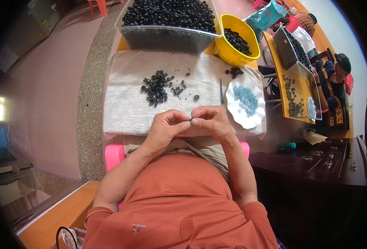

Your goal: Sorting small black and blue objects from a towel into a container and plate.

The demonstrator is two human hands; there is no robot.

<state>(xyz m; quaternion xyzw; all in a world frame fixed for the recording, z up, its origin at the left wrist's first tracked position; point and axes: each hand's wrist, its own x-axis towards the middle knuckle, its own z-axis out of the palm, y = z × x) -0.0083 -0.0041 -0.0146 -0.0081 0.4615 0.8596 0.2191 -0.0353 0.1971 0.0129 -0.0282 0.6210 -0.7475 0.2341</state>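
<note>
My left hand and my right hand meet over the near part of the white towel. Thumbs and forefingers of both pinch a small black part, mostly hidden by the fingertips. Beyond my left hand lies a loose pile of small black parts, with a few smaller bits beside it. One round black piece sits alone just past the fingertips. To the right of it are dark tweezers and a white scalloped plate holding small clear bluish pieces.
A clear bin full of black ring-like parts stands at the far edge, beside a yellow tub of similar parts. A few black pieces lie near the tub. At the right, another person sits by a second table.
</note>
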